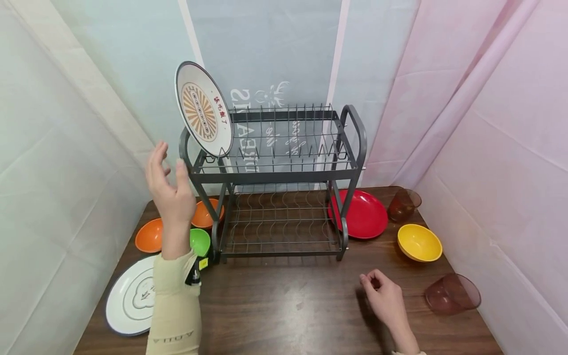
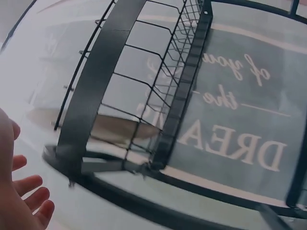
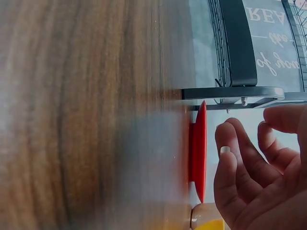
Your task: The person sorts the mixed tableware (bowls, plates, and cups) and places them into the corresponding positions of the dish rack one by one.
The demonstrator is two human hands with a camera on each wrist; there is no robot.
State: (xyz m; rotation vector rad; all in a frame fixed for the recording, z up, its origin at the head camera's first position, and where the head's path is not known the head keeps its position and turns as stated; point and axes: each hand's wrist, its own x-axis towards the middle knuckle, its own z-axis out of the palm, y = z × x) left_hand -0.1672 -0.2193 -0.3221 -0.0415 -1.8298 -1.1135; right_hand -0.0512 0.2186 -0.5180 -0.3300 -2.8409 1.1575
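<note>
A white plate (image 1: 188,81) with a dark rim and an orange sunburst pattern stands tilted at the left end of the dark dish rack's (image 1: 275,176) upper tier. My left hand (image 1: 172,197) is raised beside that end, just below and left of the plate, with fingers spread and holding nothing. In the left wrist view, the fingers (image 2: 29,187) show apart from the rack's frame. My right hand (image 1: 387,298) hovers low over the table at the front right, fingers loosely curled around nothing. The right wrist view shows its fingers (image 3: 230,167) bare.
Two orange bowls (image 1: 150,236), a green bowl (image 1: 200,241) and another white plate (image 1: 119,308) lie left. A red plate (image 1: 365,215) sits right of the rack, near a yellow bowl (image 1: 419,242) and two brownish glasses (image 1: 450,296). Curtains (image 1: 501,207) surround the table (image 1: 275,305).
</note>
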